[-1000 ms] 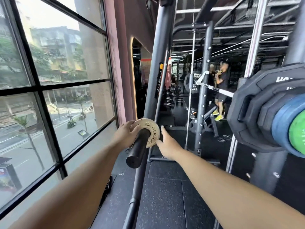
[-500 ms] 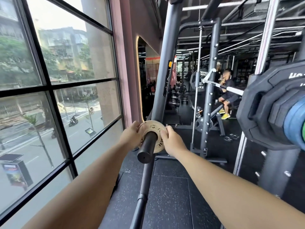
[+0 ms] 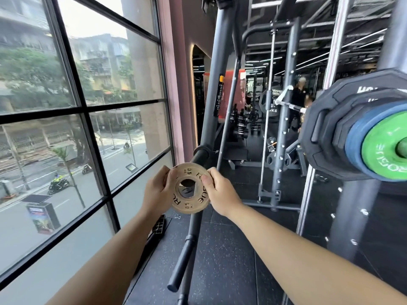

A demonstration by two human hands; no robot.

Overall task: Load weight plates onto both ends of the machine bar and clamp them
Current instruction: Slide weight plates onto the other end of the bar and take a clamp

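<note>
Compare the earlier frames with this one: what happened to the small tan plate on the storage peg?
The small tan round change plate, earlier seated on the black cylindrical storage peg, has been pulled off toward the person and is now clear of it. The left hand and right hand keep their grip on its rim. The black, blue and green plates on the machine bar are as before.

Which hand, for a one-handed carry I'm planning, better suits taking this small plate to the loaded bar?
Right, probably. The right hand holds the tan 0.5 plate on the side nearest the green plate; the left hand sits windowside.
</note>
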